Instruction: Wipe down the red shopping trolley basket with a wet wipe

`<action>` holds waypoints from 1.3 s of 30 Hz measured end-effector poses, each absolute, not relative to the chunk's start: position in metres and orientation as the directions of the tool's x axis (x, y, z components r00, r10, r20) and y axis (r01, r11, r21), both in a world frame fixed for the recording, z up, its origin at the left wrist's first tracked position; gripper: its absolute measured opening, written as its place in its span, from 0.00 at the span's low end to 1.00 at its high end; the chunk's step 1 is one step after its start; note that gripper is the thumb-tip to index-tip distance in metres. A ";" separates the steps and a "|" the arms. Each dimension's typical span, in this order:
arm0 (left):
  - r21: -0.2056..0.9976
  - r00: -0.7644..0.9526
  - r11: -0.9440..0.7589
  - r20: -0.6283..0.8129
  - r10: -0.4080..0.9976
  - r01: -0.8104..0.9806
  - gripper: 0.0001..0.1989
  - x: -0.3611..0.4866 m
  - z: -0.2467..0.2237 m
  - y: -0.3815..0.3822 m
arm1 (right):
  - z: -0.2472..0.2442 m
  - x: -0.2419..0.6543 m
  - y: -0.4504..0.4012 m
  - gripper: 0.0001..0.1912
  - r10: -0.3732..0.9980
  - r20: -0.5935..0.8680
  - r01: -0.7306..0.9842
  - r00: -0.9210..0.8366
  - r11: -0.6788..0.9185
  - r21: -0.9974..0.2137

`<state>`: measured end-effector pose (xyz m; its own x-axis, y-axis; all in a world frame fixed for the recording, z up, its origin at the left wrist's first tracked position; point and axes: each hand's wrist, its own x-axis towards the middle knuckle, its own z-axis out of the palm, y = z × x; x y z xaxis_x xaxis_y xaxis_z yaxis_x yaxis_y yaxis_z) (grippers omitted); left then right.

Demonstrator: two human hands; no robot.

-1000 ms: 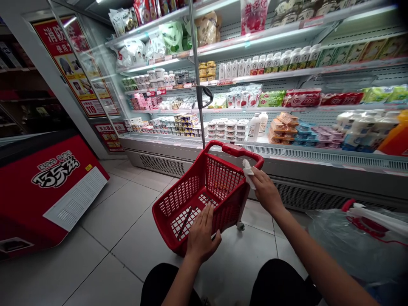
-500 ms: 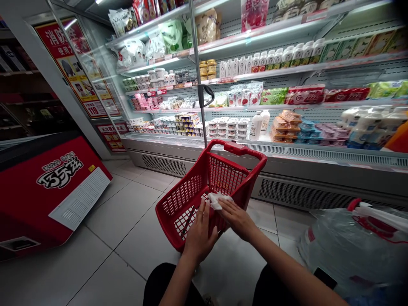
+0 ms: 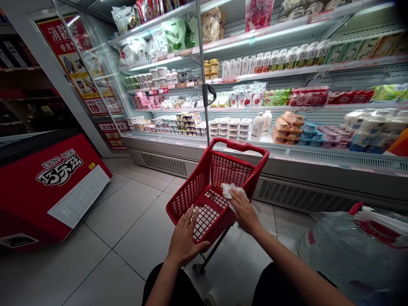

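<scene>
A red shopping cart [image 3: 219, 203] with a lattice basket stands on the tiled floor before my knees. My left hand [image 3: 186, 238] lies at the basket's near left rim, fingers spread and holding nothing. In my right hand [image 3: 242, 208] is a crumpled white cloth [image 3: 230, 194], pressed against the basket's right side near the top. My right fingertips cover part of the cloth. The basket's lattice floor shows between my two hands.
A lit refrigerated shelf unit [image 3: 229, 160] with dairy goods runs behind the cart. A red freezer [image 3: 28, 204] stands at the left. Large clear water bottles [image 3: 347, 246] sit at the right, close to my right forearm.
My hands have moved apart, the right one up and to the right with the cloth, the left one down and left. The cart has shifted and turned slightly to the right.
</scene>
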<state>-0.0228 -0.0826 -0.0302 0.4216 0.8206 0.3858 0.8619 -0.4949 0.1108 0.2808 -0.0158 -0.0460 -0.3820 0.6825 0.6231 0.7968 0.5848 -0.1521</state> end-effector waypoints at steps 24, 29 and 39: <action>0.258 0.266 -0.419 0.471 0.841 0.871 0.48 0.035 -0.051 -0.089 | -0.059 0.213 -0.097 0.40 0.644 0.514 0.631 -0.566 0.740 -0.233; 0.149 0.506 -0.599 0.399 0.765 0.787 0.51 0.008 -0.040 -0.085 | -0.058 0.236 -0.107 0.41 0.609 0.468 0.605 -0.641 0.775 -0.180; -0.083 0.472 -0.477 0.370 0.800 0.875 0.42 -0.027 -0.036 -0.051 | -0.062 0.289 -0.074 0.38 0.765 0.520 0.814 -0.379 0.543 -0.206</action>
<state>-0.0272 -0.0505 -0.0363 0.4716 0.8003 0.3703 0.8749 -0.4771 -0.0833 0.2890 -0.0737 -0.0621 -0.3791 0.7652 0.5204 0.8138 0.5434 -0.2061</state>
